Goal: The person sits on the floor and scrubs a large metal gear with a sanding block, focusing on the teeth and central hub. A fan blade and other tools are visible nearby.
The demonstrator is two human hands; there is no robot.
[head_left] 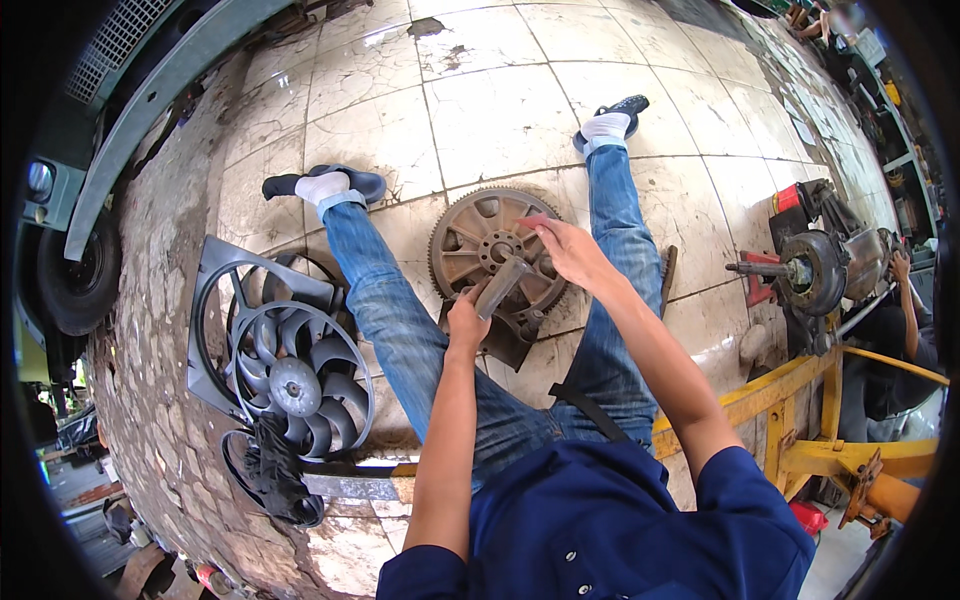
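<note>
On the tiled floor between my legs lies a large rust-brown toothed flywheel, with spokes and a ring of holes round its hub. My left hand is closed round the near end of a grey-brown oblong block, which slants over the wheel's near side. My right hand pinches a thin reddish strip above the wheel's right part. Whether the strip touches the wheel I cannot tell. A dark curved metal piece lies at the wheel's near edge, partly behind the block and my left hand.
A radiator fan in its shroud lies left of my left leg, with a black cloth-like bundle beside it. At right stand a yellow metal frame and an axle assembly; another person's arm reaches in there. A vehicle is at far left.
</note>
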